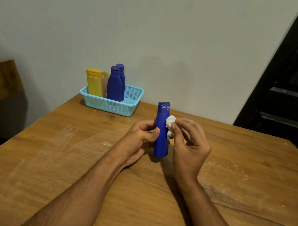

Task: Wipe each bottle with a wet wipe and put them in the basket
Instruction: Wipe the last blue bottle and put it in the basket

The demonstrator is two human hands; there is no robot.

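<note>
A matt blue plastic bottle (161, 139) with a ribbed cap, and a crumpled white wet wipe (170, 125) of soft, fibrous cloth-like paper, above a wooden table (60, 167) whose grained brown top looks worn, scuffed with pale streaks and white specks. Behind, a light-blue plastic basket (111, 101) with perforated mesh walls holds two smooth blue plastic bottles (114, 87) and a yellow plastic tube (93, 82). The wall (156, 27) is matt painted plaster.

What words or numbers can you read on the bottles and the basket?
None can be read.
Blue bottle held by the left hand: pale marks on its cap, too blurred to read.
Bottles in the basket: no print shows.
Wet wipe in the right hand: blank.
</note>
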